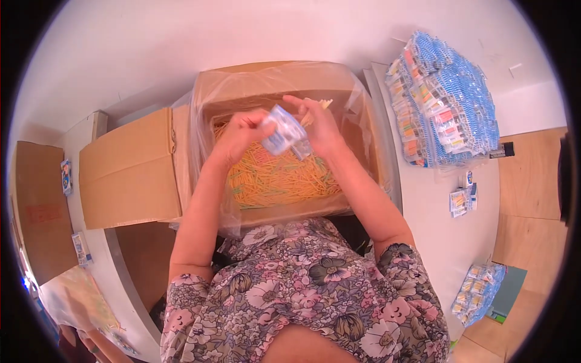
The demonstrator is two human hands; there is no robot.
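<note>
My left hand [242, 132] pinches a small clear packet [279, 132] with blue and white print, which is smeared by motion. Close by on the right, my right hand [324, 128] holds a small bunch of thin pale yellow sticks [319, 109], their tips showing past the fingers. Whether the right fingers also touch the packet is hard to make out. Both hands are over an open cardboard box [275, 72] lined with clear plastic. Inside lies a loose heap of thin sticks [281, 184], mostly yellow and orange, some green and pink.
A tall pile of blue-and-white packets [448, 97] stands on the white table [436, 224] at right, with loose packets [463, 201] nearer me. A box flap [130, 169] sticks out left. Another filled bag [478, 293] lies lower right. At lower left, another person's hand [100, 345] shows.
</note>
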